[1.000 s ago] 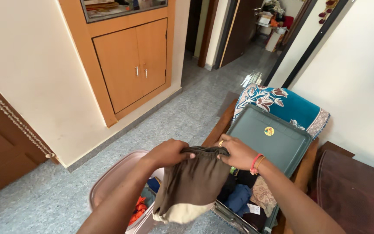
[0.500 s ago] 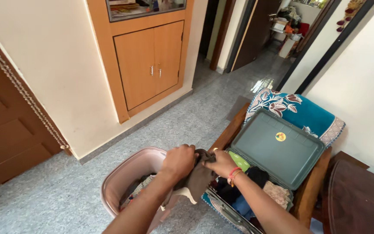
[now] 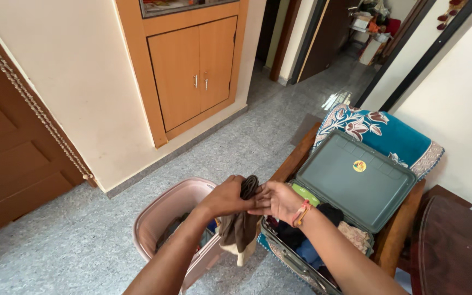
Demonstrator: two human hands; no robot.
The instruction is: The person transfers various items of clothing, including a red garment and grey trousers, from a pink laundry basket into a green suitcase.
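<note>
A brown garment [image 3: 241,226] with a pale lining hangs bunched and folded lengthwise between my hands. My left hand [image 3: 226,195] grips its top edge. My right hand [image 3: 276,199], with a ring and red and orange bangles at the wrist, presses flat against the cloth from the right, fingers stretched. Both hands hover between a pink laundry basket [image 3: 162,213] holding clothes and an open green suitcase [image 3: 350,180] packed with dark, blue and beige clothes.
The suitcase rests on a wooden bench [image 3: 394,235] with a blue flowered cloth [image 3: 383,131] behind its lid. A wooden cabinet [image 3: 192,71] is set in the wall ahead. A brown door [image 3: 12,158] stands at left; a dark wooden table [image 3: 460,246] at right.
The garment, held spread wide a second ago, is now folded into a narrow bundle. My hands came together, and the view shifted slightly.
</note>
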